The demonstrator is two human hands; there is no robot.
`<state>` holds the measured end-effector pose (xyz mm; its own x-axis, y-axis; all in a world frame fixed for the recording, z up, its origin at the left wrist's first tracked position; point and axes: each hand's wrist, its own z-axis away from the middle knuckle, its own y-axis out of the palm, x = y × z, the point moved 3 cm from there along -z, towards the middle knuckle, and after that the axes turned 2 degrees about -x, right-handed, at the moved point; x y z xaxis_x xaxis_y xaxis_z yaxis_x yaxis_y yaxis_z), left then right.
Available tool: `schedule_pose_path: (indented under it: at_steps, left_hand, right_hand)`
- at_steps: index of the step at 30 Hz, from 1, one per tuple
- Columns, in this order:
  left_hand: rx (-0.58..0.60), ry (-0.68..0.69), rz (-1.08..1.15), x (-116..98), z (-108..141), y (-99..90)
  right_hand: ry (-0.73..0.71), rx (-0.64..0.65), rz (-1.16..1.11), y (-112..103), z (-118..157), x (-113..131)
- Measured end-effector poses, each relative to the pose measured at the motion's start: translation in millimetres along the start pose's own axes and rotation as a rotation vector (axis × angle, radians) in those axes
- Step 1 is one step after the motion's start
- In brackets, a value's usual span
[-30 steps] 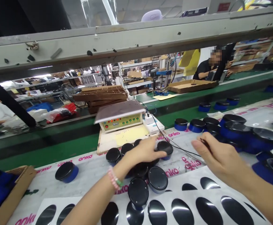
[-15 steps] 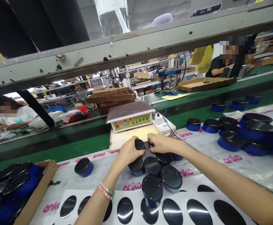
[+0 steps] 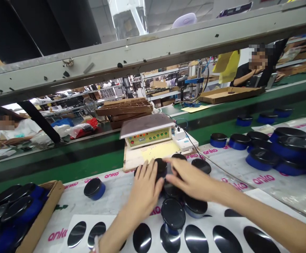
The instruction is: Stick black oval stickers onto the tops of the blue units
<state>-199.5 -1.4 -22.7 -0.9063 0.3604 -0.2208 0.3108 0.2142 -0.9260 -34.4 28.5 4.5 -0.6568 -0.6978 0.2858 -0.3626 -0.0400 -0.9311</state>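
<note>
- Stretching forward, the fingers of the left hand (image 3: 145,189) are lying slightly apart, with the thumb parted from them.
- The right hand (image 3: 193,179) is reaching in from the other side, index finger and thumb separated; whether it is gripping anything, one cannot tell.
- Between the two hands, a black-topped round piece (image 3: 161,164) is sitting partly covered by the fingers.
- More such pieces are crowding around it, one of them, the nearest piece (image 3: 173,212), standing over the edge of a white sheet (image 3: 155,225) bearing shiny black ovals.
- Beyond the hands, a control box (image 3: 142,140) with red lights is resting on a pale board (image 3: 130,160).
- To the left, a lone piece (image 3: 94,188) is standing apart, near a cardboard box (image 3: 46,207) filled with similar ones.
- To the right, a blue-sided group (image 3: 284,151) is sitting partly stacked.
- Farther off, a person in black (image 3: 242,75) and a person in white (image 3: 24,130) are sitting across the green surface (image 3: 95,160).
</note>
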Motion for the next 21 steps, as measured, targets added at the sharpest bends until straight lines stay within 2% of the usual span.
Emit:
schedule_pose_path:
  at_steps: [3,5,11,16,19,21]
  left_hand:
    - [0.007,0.062,-0.139,-1.9,24.6,13.8]
    - [-0.001,0.081,-0.198,-0.3,30.7,19.7]
    - [-0.001,0.137,-0.188,6.7,27.8,19.4]
    - [-0.001,0.115,-0.093,1.5,29.8,5.5]
    - [-0.047,0.098,-0.007,-13.8,44.0,0.5]
    - [-0.028,0.159,0.044,-27.0,57.7,8.3]
  right_hand:
    - [-0.187,0.028,-0.043,17.8,25.7,19.8]
    - [-0.228,0.037,-0.031,25.9,33.5,23.5]
    - [-0.231,0.115,-0.032,24.5,31.5,22.6]
    - [-0.218,0.133,-0.044,20.7,31.8,20.8]
    - [-0.137,0.043,-0.079,8.8,41.8,16.1]
    - [-0.02,-0.034,-0.05,1.9,54.4,11.3]
